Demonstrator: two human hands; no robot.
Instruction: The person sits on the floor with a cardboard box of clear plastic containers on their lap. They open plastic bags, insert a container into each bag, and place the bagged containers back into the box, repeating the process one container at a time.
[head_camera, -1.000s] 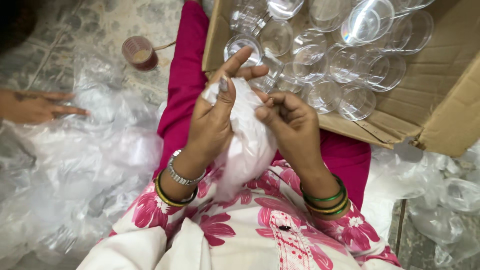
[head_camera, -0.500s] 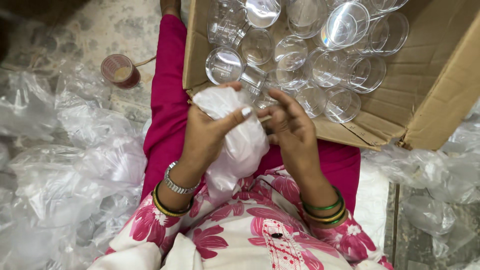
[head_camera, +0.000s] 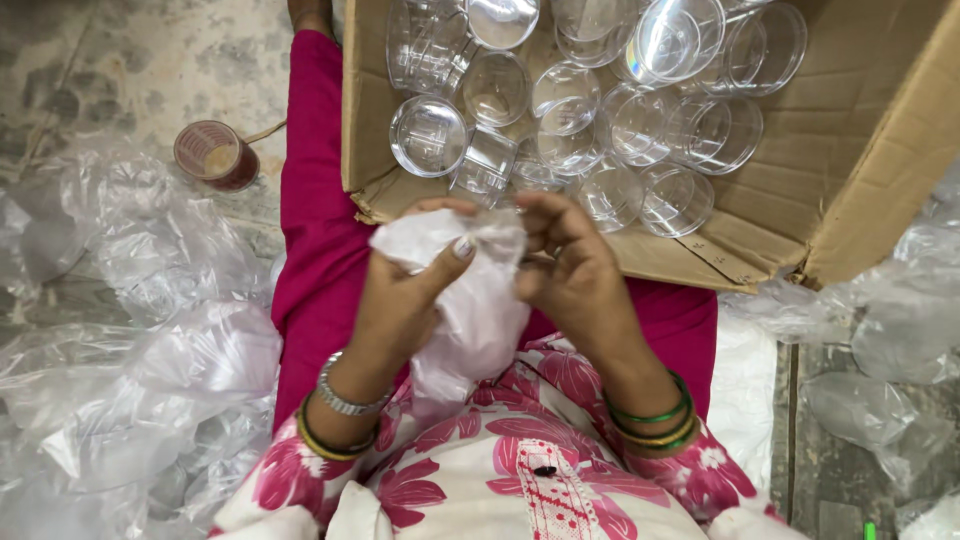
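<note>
both hands are up over the lap, just this side of the cardboard box (head_camera: 800, 150), working a thin white plastic bag (head_camera: 470, 300). the left hand (head_camera: 405, 295) grasps the bag's near-left side, thumb pressed across the crumpled top, fingers curled behind it. the right hand (head_camera: 570, 270) pinches the bag's top edge, fingertips bunched tight on the film. the bag hangs between the hands and trails down onto the floral dress. the box lies open just beyond the hands, plain brown, flaps spread, its near flap resting on the pink trouser legs (head_camera: 320, 230). inside it, clear plastic cups (head_camera: 640, 120) lie jumbled, some on their sides, some mouth up, crowding the left and middle of the box. left of the box, on the floor, stands a small dark red cup (head_camera: 215, 155) with pale contents. nearer than that, heaps of loose clear plastic wrap (head_camera: 140, 380) pile up; more wrap (head_camera: 880, 310) lies right of the box. the floor (head_camera: 150, 60) is mottled grey stone, worn.
</note>
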